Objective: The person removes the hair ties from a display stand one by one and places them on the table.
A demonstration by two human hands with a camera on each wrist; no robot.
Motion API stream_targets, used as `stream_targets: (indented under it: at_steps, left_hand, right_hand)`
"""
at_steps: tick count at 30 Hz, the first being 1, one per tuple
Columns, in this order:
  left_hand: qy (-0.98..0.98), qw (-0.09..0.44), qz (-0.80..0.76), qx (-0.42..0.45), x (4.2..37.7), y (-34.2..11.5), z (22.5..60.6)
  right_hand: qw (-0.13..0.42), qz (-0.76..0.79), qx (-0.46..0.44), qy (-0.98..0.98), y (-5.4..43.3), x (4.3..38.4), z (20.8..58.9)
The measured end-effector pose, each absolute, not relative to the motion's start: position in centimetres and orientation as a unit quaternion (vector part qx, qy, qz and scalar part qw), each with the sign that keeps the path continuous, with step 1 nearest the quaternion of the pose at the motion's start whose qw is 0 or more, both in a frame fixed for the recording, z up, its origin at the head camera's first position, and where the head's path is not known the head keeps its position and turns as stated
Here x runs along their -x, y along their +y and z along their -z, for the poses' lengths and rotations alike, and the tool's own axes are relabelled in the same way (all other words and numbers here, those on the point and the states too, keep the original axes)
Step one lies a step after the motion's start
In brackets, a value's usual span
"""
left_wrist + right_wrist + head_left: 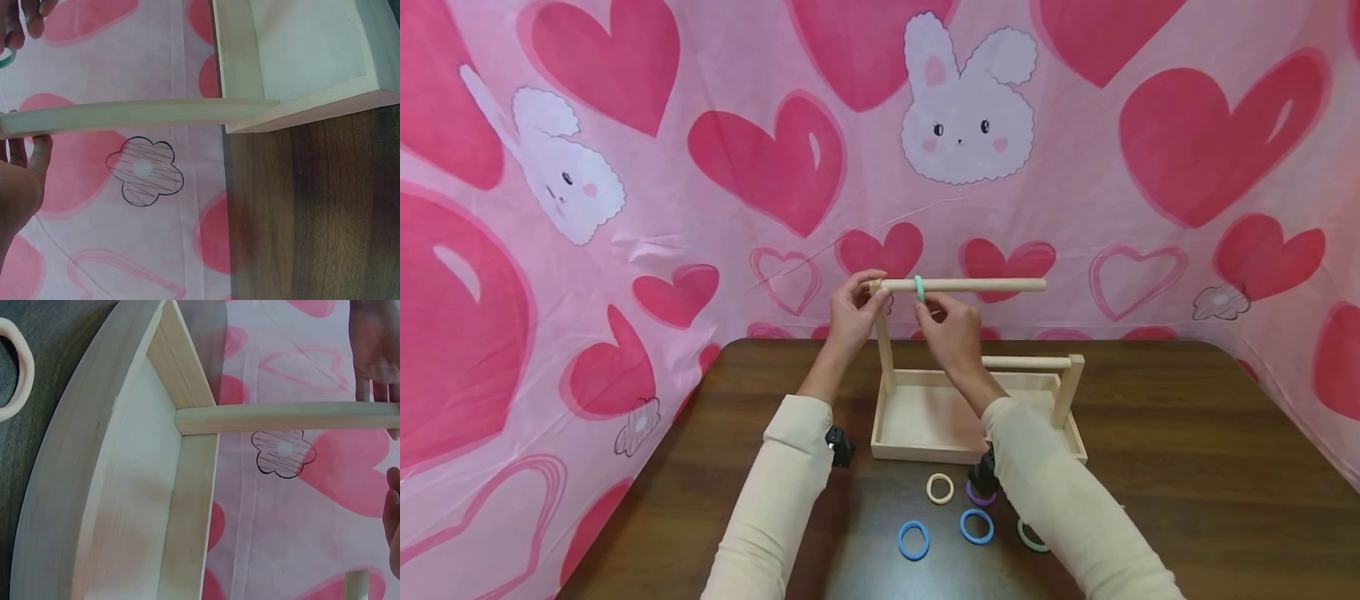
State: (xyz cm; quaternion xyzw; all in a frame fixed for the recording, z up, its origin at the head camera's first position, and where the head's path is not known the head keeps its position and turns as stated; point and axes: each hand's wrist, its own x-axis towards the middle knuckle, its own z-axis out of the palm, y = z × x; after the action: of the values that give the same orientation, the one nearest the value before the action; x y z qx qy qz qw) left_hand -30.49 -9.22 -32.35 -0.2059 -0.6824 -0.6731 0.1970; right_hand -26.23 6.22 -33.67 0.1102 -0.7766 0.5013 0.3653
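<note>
A light wooden stand has a tray base (917, 456), a tall post (883, 342) on its left and a long upper rod (992, 285) reaching right from the post's top. My left hand (850, 315) holds the top of that post, fingers behind and thumb in front, at the rod's left end. On the rod hangs a mint-green ring (920, 288), looped around it a little right of the post. The thumb and fingertips of my right hand (951, 329) pinch this ring's lower edge. In the left wrist view, the left fingers (40, 156) touch the post.
A lower rod (1030, 362) joins a shorter right post (1067, 392). On the dark wooden table (1187, 467) before the tray lie a beige ring (929, 493), two blue rings (901, 542), a purple ring (981, 501) and a dark green ring (1030, 544), partly behind the right sleeve.
</note>
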Motion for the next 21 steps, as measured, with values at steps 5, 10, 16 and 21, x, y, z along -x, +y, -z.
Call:
stream_targets:
  at_steps: [5,10,16,21]
  left_hand:
    - [-0.678,0.197,0.678,0.204,30.5,-9.1,32.3]
    - [-0.678,0.192,0.681,0.199,30.4,-9.2,32.3]
    - [-0.676,0.189,0.685,0.196,30.5,-9.2,32.3]
    - [-0.673,0.189,0.687,0.199,30.5,-9.1,32.3]
  right_hand:
    - [0.37,-0.511,-0.11,-0.768,6.9,26.0,33.8]
    - [0.375,-0.524,-0.111,-0.757,7.5,26.0,34.0]
    - [0.39,-0.509,-0.113,-0.759,8.2,26.1,34.0]
    - [0.402,-0.491,-0.117,-0.764,8.9,26.0,33.8]
